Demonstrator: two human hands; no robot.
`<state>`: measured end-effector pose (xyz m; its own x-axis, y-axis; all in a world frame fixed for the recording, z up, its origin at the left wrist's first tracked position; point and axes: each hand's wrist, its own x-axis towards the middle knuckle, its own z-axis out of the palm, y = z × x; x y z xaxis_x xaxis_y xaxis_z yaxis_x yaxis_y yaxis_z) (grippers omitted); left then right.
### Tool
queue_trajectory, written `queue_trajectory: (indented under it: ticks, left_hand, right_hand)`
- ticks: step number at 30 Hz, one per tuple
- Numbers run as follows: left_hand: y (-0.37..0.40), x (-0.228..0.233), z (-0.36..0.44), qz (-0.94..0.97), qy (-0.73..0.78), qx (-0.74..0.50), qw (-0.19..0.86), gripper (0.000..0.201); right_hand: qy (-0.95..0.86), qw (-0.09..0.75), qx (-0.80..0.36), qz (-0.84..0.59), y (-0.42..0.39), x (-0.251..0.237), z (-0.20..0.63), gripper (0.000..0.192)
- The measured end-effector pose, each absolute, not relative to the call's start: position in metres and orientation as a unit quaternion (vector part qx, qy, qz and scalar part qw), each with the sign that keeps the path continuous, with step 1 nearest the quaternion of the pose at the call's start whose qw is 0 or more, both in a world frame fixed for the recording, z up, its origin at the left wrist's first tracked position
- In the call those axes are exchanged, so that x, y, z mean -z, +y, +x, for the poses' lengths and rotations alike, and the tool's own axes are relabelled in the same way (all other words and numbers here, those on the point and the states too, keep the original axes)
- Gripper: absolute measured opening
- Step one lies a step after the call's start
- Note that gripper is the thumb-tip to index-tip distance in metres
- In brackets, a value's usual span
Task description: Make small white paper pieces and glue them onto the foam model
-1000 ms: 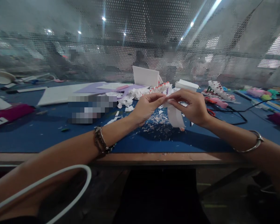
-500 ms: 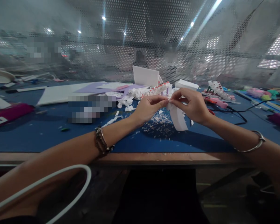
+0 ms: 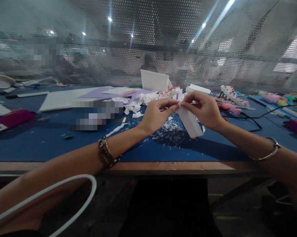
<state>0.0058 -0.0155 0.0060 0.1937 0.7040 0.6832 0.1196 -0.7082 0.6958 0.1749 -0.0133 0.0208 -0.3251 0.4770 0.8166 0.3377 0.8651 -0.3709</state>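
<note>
White paper strip [image 3: 190, 122] hangs from your pinched fingertips — your left hand [image 3: 156, 113] and right hand [image 3: 204, 109] both grip its top end, held just above the scrap litter [image 3: 168, 129] on the blue table mat [image 3: 39, 141].

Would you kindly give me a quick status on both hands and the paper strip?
Left hand and right hand both pinching the white paper strip at its top. Strip hangs above the paper scraps on the blue table. Nothing in the way.
</note>
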Motion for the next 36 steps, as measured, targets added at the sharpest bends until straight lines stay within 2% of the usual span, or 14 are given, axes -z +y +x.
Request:
queue_trajectory:
  ticks: [15,20,27,36]
  left_hand:
    - [-0.011,-0.005,0.005,0.683,0.214,-0.571,0.402,0.019]
    - [-0.008,-0.001,0.005,0.675,0.217,-0.586,0.391,0.017]
    - [-0.016,-0.001,0.007,0.690,0.270,-0.590,0.321,0.021]
    - [-0.019,-0.006,0.009,0.720,0.236,-0.570,0.317,0.021]
  right_hand:
    - [-0.780,0.491,-0.309,-0.234,-0.018,-0.022,0.169,0.012]
    - [-0.769,0.512,-0.298,-0.239,-0.017,-0.017,0.167,0.012]
    - [-0.776,0.534,-0.220,-0.252,-0.010,-0.011,0.168,0.012]
    - [-0.779,0.535,-0.210,-0.252,-0.011,-0.010,0.165,0.015]
